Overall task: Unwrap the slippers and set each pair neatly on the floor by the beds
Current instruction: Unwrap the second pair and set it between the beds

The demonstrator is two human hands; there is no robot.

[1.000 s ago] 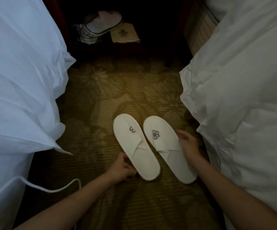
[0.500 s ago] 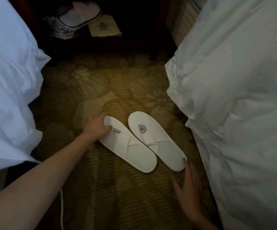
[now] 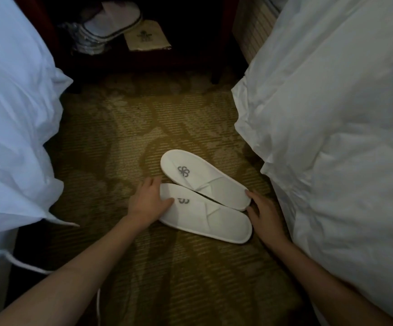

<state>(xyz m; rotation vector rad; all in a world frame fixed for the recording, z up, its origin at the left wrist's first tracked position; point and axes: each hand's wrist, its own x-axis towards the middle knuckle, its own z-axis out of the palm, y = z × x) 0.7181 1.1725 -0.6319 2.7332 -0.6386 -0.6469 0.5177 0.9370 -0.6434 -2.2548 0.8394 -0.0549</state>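
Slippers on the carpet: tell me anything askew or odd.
Both lie slanted, not square to the right bed. The near slipper, held at its toe by the left hand, sits staggered from the far slipper, whose heel the right hand touches.
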